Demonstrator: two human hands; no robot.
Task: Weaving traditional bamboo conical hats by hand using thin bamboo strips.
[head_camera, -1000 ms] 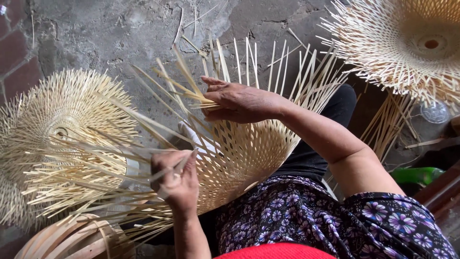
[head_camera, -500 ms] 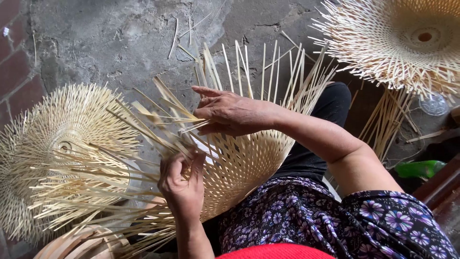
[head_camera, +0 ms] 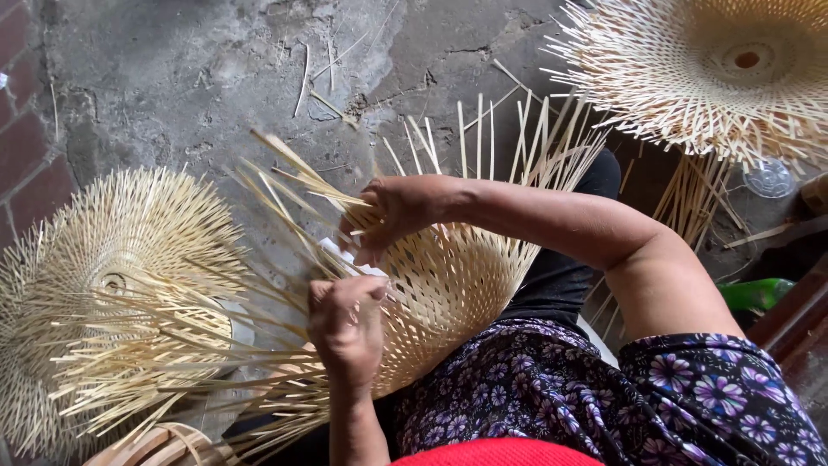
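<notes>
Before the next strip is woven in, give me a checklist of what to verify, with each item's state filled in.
1. Right hand has hold of the loose bamboo strips at the rim: ok, the fingers are closed over the bundle.
2. Left hand is on the work: ok, closed around strips at the near edge of the half-woven basket.
3. Basket is steadied: ok, it rests against the lap, on the floral dress.
4. Free strip ends are untangled: not ok, many cross and fan out to the left.
5. What the small white piece between the hands is: cannot tell.
6. Finished woven pieces lie apart from the hands: ok.
</notes>
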